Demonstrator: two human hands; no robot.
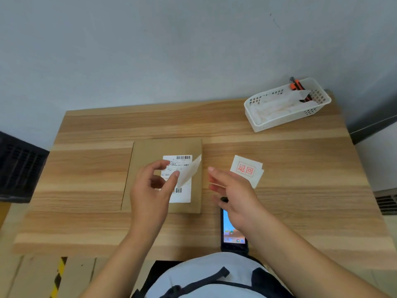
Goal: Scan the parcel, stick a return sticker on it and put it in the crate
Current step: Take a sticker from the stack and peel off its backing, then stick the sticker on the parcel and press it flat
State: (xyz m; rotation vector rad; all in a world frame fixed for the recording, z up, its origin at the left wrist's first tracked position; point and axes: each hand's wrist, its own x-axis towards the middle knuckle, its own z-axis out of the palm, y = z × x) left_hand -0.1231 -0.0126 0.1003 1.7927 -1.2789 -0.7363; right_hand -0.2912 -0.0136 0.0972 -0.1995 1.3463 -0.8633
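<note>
- Head view: left hand (153, 186) is raised over the parcel (148, 168), thumb and forefinger pinching a pale paper strip (190, 171) by its lower end.
- The strip slants up and to the right of the left hand, over the parcel's white label (182, 196).
- The parcel lies flat on the table (86, 130), beneath and beyond the left hand.
- Right hand (233, 195) is open and empty, fingers spread, just right of the parcel's edge.
- Stickers (247, 169) with red print lie on the table just beyond the right hand's fingers.
- A scanner (233, 233), screen lit, lies under the right wrist, partly hidden.
- A white basket (266, 123) sits far beyond the right hand, at the table's back corner; a knife (297, 87) stands in it.
</note>
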